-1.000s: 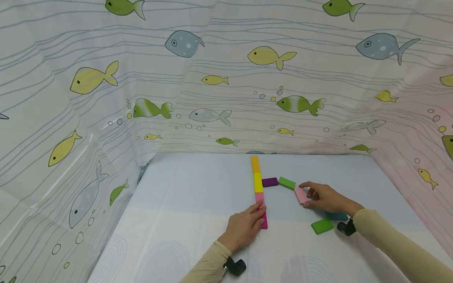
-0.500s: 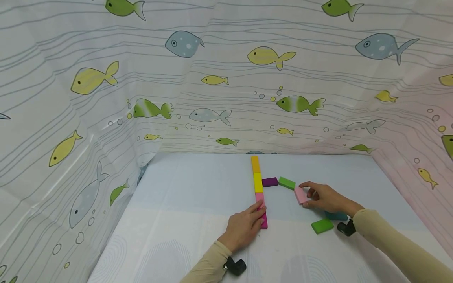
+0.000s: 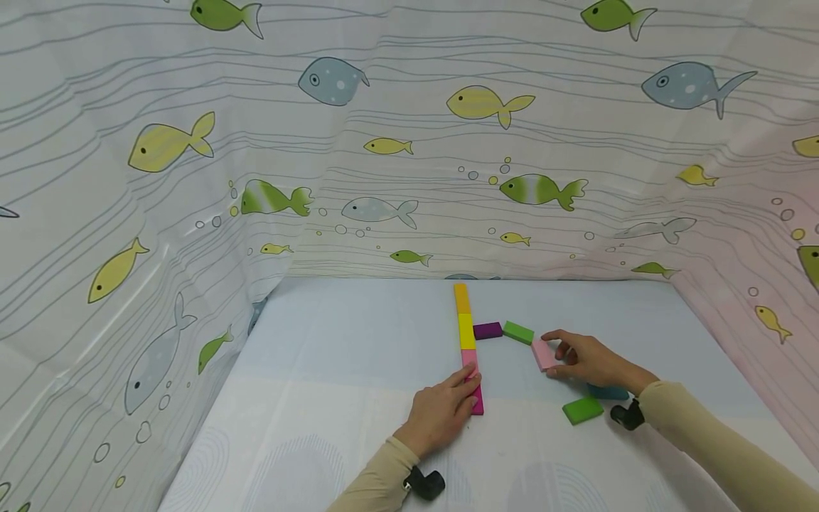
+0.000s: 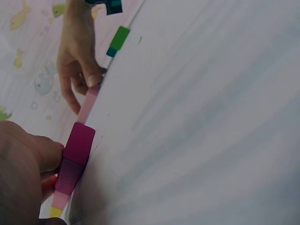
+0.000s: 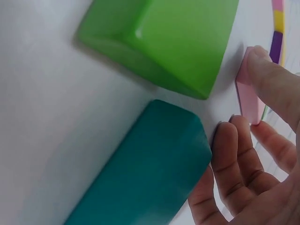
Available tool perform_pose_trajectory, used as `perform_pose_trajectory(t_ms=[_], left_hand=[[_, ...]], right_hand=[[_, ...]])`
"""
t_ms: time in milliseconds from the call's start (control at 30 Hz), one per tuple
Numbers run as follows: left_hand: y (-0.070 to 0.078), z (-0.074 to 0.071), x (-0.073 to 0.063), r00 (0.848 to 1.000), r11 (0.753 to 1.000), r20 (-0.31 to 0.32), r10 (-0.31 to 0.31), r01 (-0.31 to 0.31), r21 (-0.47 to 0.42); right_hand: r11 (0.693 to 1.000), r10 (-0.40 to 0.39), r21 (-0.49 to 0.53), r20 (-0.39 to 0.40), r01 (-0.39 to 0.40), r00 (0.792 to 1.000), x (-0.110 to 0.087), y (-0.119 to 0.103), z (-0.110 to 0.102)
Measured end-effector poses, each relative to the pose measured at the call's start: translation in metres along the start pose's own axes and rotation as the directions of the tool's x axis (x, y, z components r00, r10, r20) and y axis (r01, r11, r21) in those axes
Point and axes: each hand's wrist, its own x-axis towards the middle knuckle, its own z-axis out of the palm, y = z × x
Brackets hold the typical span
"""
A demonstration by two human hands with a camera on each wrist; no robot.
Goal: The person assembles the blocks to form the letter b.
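Flat coloured blocks lie on the pale table. A straight row runs away from me: an orange block (image 3: 462,298), a yellow block (image 3: 467,331), a pink block (image 3: 470,359) and a magenta block (image 4: 78,142) at the near end. My left hand (image 3: 440,411) rests along the near part of this row, fingers touching the pink and magenta blocks. To the right, a purple block (image 3: 488,331), a green block (image 3: 518,332) and a light pink block (image 3: 543,354) form a bending line. Thumb and index finger of my right hand (image 3: 590,359) pinch the light pink block by its ends.
Another green block (image 5: 159,42) and a teal block (image 5: 150,164) lie near my right wrist, the teal one partly under it in the head view. A fish-patterned curtain (image 3: 409,171) encloses the table's back and sides. Each wrist wears a small black camera (image 3: 425,483).
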Motion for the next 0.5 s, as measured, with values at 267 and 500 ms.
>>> perform_pose_trajectory(t_ms=[267,500], left_hand=[[0.0,0.001,0.0,1.0,1.0,0.0,-0.004,0.004,-0.014],[0.0,0.0,0.0,1.0,1.0,-0.006,0.002,-0.002,-0.012]], right_hand=[[1.0,0.011,-0.007,0.004,-0.011,1.0,-0.003,-0.001,-0.001],[0.999,-0.018,-0.029,-0.013,0.018,1.0,-0.011,0.005,-0.004]])
